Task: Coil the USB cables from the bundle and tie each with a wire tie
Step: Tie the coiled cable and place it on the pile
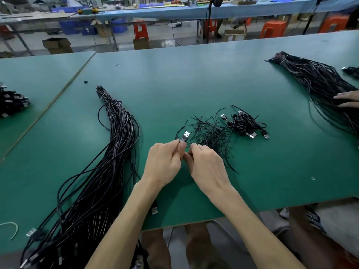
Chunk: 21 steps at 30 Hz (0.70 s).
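A long bundle of black USB cables [108, 152] lies on the green table [194, 78], running from upper left toward the near left edge. My left hand [165, 162] pinches a black cable just behind its silver USB plug [186, 135], which points up and away. My right hand [206, 166] meets it from the right, fingers curled and pinching at the same cable; what sits between those fingertips is hidden. Just beyond lies a loose pile of short black wire ties [209, 134]. Two or three coiled, tied cables [245, 126] rest to the right of the pile.
A second cable bundle [320, 82] lies at the far right with another person's hand [347, 99] on it. More dark cables [11, 103] sit at the left on the neighbouring table. A pale wire loop [11, 230] lies at the near left corner.
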### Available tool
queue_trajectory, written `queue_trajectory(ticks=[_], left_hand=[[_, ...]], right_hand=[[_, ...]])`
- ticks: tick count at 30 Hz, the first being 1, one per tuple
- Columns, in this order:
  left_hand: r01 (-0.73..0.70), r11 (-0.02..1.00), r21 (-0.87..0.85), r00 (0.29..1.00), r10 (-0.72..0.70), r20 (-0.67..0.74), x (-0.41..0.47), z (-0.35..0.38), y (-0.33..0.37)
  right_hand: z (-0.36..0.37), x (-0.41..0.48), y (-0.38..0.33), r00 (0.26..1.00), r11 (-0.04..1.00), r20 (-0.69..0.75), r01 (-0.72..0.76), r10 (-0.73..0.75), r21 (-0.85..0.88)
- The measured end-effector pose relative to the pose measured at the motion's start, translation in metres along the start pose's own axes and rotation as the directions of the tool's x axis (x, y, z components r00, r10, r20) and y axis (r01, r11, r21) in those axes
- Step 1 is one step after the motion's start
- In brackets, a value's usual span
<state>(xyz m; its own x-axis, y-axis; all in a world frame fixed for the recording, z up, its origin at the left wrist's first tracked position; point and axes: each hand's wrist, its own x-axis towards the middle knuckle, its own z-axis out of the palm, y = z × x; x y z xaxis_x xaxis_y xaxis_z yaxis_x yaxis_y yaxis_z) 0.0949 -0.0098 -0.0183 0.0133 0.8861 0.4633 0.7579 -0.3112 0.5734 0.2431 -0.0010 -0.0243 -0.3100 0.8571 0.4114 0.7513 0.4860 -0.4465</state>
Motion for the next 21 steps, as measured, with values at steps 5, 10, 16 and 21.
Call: queue_trajectory(ticks=[5,10,16,21], left_hand=[[0.011,0.998,0.055,1.000,-0.012,0.015,0.001,0.002,0.001],[0.076,0.993,-0.087,0.992,-0.083,-0.091,0.000,0.009,0.000],[0.242,0.907,-0.345,0.948,-0.297,-0.116,0.004,0.011,0.000],[0.315,0.512,-0.800,0.909,-0.405,0.098,0.005,0.008,0.005]], right_hand=[[-0.004,0.004,0.003,0.995,0.983,0.041,-0.094,0.089,0.159],[-0.005,0.002,0.004,0.998,0.963,0.005,-0.060,0.061,0.262],[0.000,-0.003,-0.001,0.978,0.979,-0.161,0.156,-0.135,0.127],[0.001,-0.004,0.000,0.971,0.964,-0.111,0.226,-0.212,0.139]])
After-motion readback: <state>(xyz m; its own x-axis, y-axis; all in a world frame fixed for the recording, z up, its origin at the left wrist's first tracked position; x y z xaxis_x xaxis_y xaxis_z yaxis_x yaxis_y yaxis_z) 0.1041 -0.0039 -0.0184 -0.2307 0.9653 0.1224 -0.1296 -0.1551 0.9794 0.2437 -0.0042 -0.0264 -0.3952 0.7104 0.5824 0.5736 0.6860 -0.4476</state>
